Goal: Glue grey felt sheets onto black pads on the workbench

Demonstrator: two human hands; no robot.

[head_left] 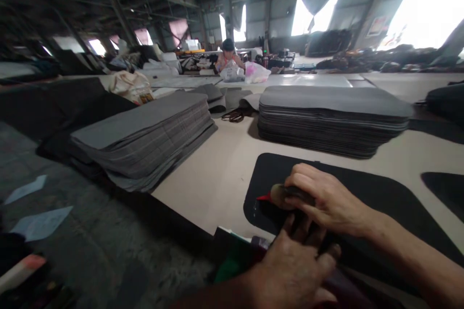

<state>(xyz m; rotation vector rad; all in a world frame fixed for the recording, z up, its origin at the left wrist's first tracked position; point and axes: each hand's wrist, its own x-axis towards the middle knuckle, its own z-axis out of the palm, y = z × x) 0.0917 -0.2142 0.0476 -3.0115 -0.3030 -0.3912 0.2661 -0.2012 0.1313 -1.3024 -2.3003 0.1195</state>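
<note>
A black rounded panel lies flat on the pale table. My right hand is wrapped round a glue bottle, which is tilted so that its red nozzle points left, over the panel's left end. Small shiny drops show on the black surface by the nozzle. Below it, near the table's front edge, my left hand lies with its fingers spread over the panel, close under the right hand. Nothing is visible in its grasp.
Stacks of grey sheets stand at the left and at the back right of the table. Between them lie dark straps. Another black panel is at the far right. A person sits across, behind plastic bags.
</note>
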